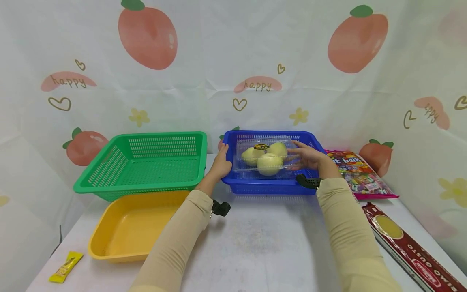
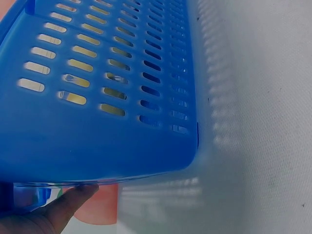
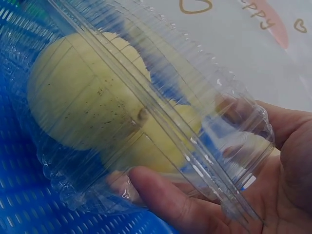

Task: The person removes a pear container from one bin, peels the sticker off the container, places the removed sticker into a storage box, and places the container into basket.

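Observation:
In the head view, a clear plastic clamshell box [image 1: 251,164] with a dark and gold label holds three pale yellow round fruits [image 1: 270,164]. The box lies tilted within the blue basket [image 1: 273,188]. My right hand [image 1: 306,156] grips the box at its right end; the right wrist view shows the thumb and fingers round the ridged clear plastic, with speckled fruit inside. At the basket's left side, my left hand [image 1: 220,164] holds the rim. The left wrist view shows a finger against the slotted blue wall [image 2: 97,141], the rest of that hand largely cut off.
Left of the blue basket stands a green basket [image 1: 164,190], with a yellow tub [image 1: 120,227] before it. A small yellow packet [image 1: 66,267] lies front left. On the right are a candy bag [image 1: 359,172] and a long dark red package [image 1: 412,247]. A printed cloth hangs behind.

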`<state>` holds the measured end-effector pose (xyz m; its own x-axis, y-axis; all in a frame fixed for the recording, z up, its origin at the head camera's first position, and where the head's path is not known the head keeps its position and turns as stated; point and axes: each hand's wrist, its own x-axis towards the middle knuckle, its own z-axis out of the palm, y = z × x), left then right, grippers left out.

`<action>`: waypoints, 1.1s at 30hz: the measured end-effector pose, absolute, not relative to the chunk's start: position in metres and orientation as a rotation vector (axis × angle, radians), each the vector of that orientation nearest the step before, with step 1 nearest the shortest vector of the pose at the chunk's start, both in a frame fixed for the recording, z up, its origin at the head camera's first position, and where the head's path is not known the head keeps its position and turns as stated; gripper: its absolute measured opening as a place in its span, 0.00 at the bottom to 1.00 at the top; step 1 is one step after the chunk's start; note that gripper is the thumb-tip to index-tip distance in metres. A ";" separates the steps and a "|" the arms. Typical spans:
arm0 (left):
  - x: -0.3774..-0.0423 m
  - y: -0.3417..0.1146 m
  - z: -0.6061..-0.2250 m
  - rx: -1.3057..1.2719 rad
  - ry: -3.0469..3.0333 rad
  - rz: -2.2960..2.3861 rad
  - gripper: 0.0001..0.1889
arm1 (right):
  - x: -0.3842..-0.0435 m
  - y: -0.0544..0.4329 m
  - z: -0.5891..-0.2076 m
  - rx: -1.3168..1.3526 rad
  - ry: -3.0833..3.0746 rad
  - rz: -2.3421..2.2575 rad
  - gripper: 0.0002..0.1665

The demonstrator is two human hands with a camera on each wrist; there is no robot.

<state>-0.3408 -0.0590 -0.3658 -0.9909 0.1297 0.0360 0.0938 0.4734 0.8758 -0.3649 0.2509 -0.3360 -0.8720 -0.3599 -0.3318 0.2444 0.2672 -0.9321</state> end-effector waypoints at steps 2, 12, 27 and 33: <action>-0.341 -0.059 -0.366 0.207 2.669 1.576 0.38 | -0.364 0.252 -0.335 -0.109 2.059 -1.642 0.44; -0.340 -0.060 -0.366 0.228 2.712 1.517 0.36 | -0.360 0.254 -0.329 -0.125 2.046 -1.683 0.45; -0.340 -0.058 -0.364 0.233 2.770 1.448 0.35 | -0.342 0.256 -0.308 -0.164 2.090 -1.705 0.46; -0.339 -0.059 -0.363 0.237 2.769 1.443 0.35 | -0.336 0.260 -0.303 -0.191 2.089 -1.705 0.46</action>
